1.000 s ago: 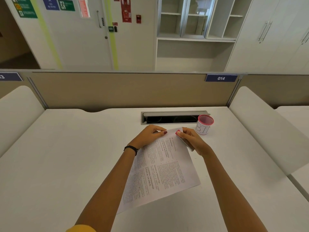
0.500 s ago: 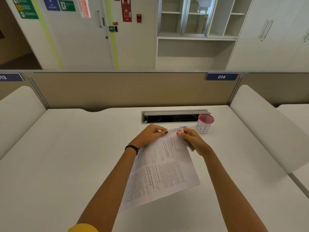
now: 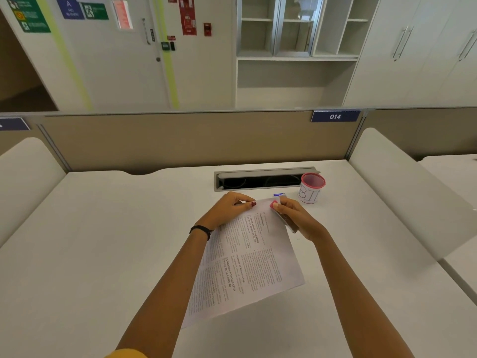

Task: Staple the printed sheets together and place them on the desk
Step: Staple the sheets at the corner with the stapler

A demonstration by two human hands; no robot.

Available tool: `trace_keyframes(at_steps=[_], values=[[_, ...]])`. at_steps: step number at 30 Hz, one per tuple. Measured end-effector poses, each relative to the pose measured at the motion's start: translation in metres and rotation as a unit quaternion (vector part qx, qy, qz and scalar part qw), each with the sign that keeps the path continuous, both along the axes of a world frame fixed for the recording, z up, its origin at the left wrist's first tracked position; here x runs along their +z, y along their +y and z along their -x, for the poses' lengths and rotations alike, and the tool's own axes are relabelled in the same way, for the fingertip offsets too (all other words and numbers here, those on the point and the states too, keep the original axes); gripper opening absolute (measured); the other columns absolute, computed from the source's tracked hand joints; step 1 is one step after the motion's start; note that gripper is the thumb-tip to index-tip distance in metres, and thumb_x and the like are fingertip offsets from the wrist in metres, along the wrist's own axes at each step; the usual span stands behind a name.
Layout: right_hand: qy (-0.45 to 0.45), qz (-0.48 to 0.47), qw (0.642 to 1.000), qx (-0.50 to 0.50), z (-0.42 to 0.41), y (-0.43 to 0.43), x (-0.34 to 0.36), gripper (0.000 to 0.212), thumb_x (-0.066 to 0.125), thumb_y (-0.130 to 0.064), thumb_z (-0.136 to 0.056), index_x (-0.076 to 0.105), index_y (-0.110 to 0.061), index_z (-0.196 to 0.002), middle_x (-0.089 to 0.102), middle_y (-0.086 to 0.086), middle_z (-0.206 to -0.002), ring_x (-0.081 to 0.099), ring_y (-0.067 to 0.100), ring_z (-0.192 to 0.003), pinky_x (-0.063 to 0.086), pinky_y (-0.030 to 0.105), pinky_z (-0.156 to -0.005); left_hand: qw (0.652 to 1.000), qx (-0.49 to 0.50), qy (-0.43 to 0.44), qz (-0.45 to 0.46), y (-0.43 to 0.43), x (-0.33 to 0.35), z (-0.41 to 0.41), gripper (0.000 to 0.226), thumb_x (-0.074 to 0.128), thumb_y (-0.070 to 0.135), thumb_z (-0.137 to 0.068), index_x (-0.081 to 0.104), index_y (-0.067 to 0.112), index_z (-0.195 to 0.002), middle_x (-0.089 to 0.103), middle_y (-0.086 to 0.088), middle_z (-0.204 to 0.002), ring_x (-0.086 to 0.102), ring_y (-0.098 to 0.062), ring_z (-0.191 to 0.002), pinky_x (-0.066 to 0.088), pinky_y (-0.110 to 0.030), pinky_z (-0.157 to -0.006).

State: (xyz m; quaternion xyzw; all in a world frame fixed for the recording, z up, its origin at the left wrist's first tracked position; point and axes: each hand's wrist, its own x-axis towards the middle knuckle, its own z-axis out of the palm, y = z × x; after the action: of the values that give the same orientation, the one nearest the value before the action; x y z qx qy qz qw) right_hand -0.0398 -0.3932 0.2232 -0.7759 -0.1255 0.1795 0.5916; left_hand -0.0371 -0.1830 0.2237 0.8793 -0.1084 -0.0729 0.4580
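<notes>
The printed sheets [image 3: 247, 264] lie slanted on the white desk [image 3: 103, 241], text side up. My left hand [image 3: 227, 210] pinches their far top edge with thumb and forefinger. My right hand [image 3: 296, 218] grips a small stapler [image 3: 285, 219] clamped over the sheets' top right corner, thumb pressing on it. The stapler is mostly hidden by my fingers; only its dark lower body shows.
A pink-rimmed cup marked BIN [image 3: 311, 188] stands just right of my right hand. A small blue box [image 3: 279, 195] lies behind the sheets. An open cable tray [image 3: 260, 179] runs along the back. Beige partitions [image 3: 180, 140] enclose the desk.
Both hands hold nearly the same pose on the sheets' top edge. The small blue box behind the paper has come into view as my right hand shifted slightly.
</notes>
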Motion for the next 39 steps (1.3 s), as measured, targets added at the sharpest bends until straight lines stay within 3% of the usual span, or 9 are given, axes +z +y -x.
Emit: trace_keyframes(at_steps=[6, 10, 13, 19, 23, 27, 30, 33, 39], values=[[0.005, -0.020, 0.999, -0.044, 0.002, -0.010, -0.013, 0.014, 0.043, -0.031, -0.095, 0.054, -0.022, -0.093, 0.059, -0.001, -0.093, 0.057, 0.015, -0.084, 0.046, 0.011, -0.058, 1.000, -0.004, -0.015, -0.006, -0.006, -0.005, -0.002, 0.033, 0.050, 0.031, -0.092, 0.060, 0.013, -0.119, 0.063, -0.006, -0.118, 0.060, -0.011, -0.085, 0.046, -0.015, -0.068], [0.005, -0.052, 0.996, -0.075, 0.001, -0.021, -0.021, 0.016, 0.043, -0.031, -0.095, 0.056, -0.023, -0.100, 0.060, 0.000, -0.101, 0.059, 0.019, -0.093, 0.051, 0.020, -0.070, 1.000, -0.001, -0.025, 0.001, -0.008, -0.008, -0.003, 0.031, 0.049, 0.026, -0.094, 0.061, 0.011, -0.117, 0.063, -0.007, -0.117, 0.059, -0.012, -0.087, 0.045, -0.014, -0.070], [0.004, -0.073, 0.991, -0.112, 0.003, -0.031, -0.024, 0.017, 0.042, -0.028, -0.096, 0.057, -0.020, -0.102, 0.063, 0.001, -0.099, 0.062, 0.020, -0.090, 0.053, 0.022, -0.069, 0.999, 0.003, -0.037, 0.017, -0.013, -0.009, -0.003, 0.029, 0.049, 0.027, -0.094, 0.062, 0.011, -0.114, 0.063, -0.005, -0.111, 0.058, -0.010, -0.084, 0.043, -0.014, -0.068], [-0.008, -0.046, 0.968, -0.247, 0.003, -0.054, -0.049, 0.025, 0.049, -0.026, -0.094, 0.057, -0.007, -0.108, 0.064, 0.004, -0.092, 0.060, 0.017, -0.077, 0.048, 0.018, -0.061, 0.998, 0.018, -0.057, 0.032, -0.026, -0.014, -0.009, 0.030, 0.048, 0.032, -0.093, 0.064, 0.013, -0.111, 0.063, -0.007, -0.109, 0.059, -0.021, -0.096, 0.046, -0.031, -0.086], [0.011, -0.071, 0.928, -0.365, 0.011, -0.084, -0.089, 0.027, 0.060, -0.015, -0.088, 0.057, 0.001, -0.110, 0.063, 0.013, -0.101, 0.059, 0.026, -0.085, 0.047, 0.015, -0.055, 0.994, 0.029, -0.078, 0.072, -0.040, -0.012, -0.006, 0.020, 0.048, 0.026, -0.094, 0.061, 0.014, -0.103, 0.062, 0.000, -0.097, 0.060, -0.008, -0.080, 0.047, -0.010, -0.066], [0.030, -0.059, 0.906, -0.418, 0.023, -0.115, -0.123, 0.025, 0.062, 0.001, -0.084, 0.056, 0.002, -0.108, 0.060, 0.022, -0.107, 0.058, 0.027, -0.076, 0.052, 0.017, -0.047, 0.990, 0.032, -0.092, 0.100, -0.049, -0.016, -0.005, 0.017, 0.047, 0.025, -0.094, 0.058, 0.017, -0.103, 0.064, -0.003, -0.097, 0.061, -0.009, -0.076, 0.047, -0.008, -0.059], [0.029, -0.007, 0.890, -0.455, 0.034, -0.131, -0.139, 0.036, 0.070, -0.005, -0.079, 0.056, 0.003, -0.111, 0.062, 0.023, -0.106, 0.061, 0.031, -0.081, 0.056, 0.024, -0.063, 0.987, 0.047, -0.097, 0.116, -0.055, -0.019, -0.005, 0.013, 0.047, 0.025, -0.094, 0.056, 0.019, -0.102, 0.063, 0.000, -0.096, 0.062, -0.007, -0.075, 0.048, -0.008, -0.058], [0.024, 0.048, 0.863, -0.502, 0.044, -0.142, -0.150, 0.038, 0.070, -0.003, -0.078, 0.055, 0.005, -0.112, 0.062, 0.021, -0.109, 0.057, 0.028, -0.091, 0.042, 0.030, -0.079, 0.983, 0.060, -0.111, 0.135, -0.064, -0.022, -0.004, 0.012, 0.048, 0.024, -0.094, 0.056, 0.019, -0.102, 0.062, 0.003, -0.093, 0.062, -0.006, -0.074, 0.048, -0.008, -0.056], [0.025, 0.078, 0.828, -0.554, 0.055, -0.158, -0.161, 0.038, 0.068, 0.001, -0.078, 0.055, 0.006, -0.113, 0.062, 0.025, -0.110, 0.059, 0.037, -0.101, 0.038, 0.027, -0.081, 0.978, 0.073, -0.129, 0.150, -0.080, -0.031, -0.004, 0.017, 0.048, 0.025, -0.094, 0.057, 0.015, -0.105, 0.064, 0.001, -0.095, 0.063, -0.010, -0.075, 0.050, -0.013, -0.059]])
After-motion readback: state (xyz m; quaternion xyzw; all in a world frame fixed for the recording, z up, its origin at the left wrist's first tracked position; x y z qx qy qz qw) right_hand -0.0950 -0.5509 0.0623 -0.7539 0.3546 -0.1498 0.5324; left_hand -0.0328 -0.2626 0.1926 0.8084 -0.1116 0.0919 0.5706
